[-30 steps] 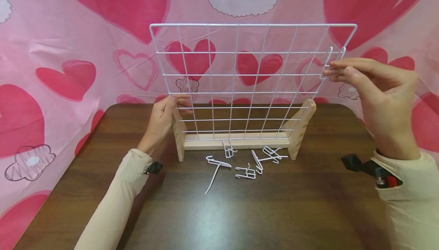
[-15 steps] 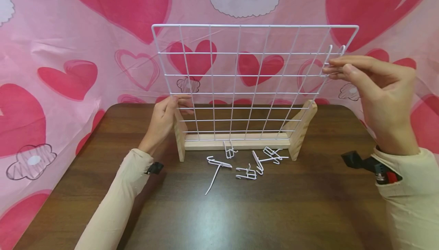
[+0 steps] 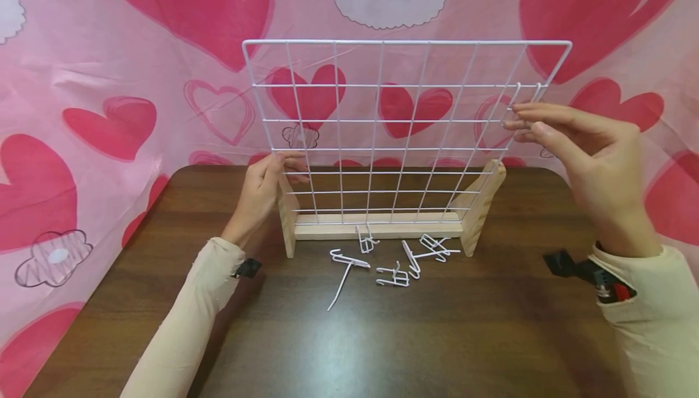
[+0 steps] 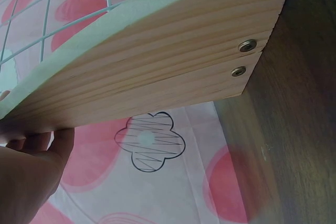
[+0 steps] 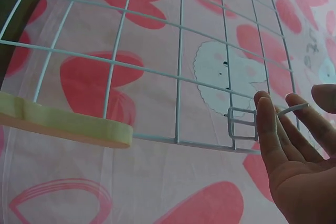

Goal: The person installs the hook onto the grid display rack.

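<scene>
A white wire grid (image 3: 382,121) stands upright in a wooden stand (image 3: 480,210). My left hand (image 3: 262,185) grips the stand's left side piece near its top; in the left wrist view the fingers of that hand (image 4: 37,166) curl round the edge of the wooden side (image 4: 157,66). My right hand (image 3: 601,155) pinches a small white wire hook (image 3: 517,91) against the grid's right edge, its two prongs at the second crossbar from the top. The right wrist view shows the hook's rectangular frame (image 5: 242,138) at the grid beside my right hand (image 5: 299,166).
Several white wire hooks lie on the brown table (image 3: 349,349) before the stand, among them a long-stemmed one (image 3: 341,283) and a short one (image 3: 395,278). Behind the table hangs a pink cloth (image 3: 109,34) with hearts.
My right hand has moved left and slightly down with the hook, whose prongs have dropped from above the second crossbar to about its level. My left hand stays on the stand.
</scene>
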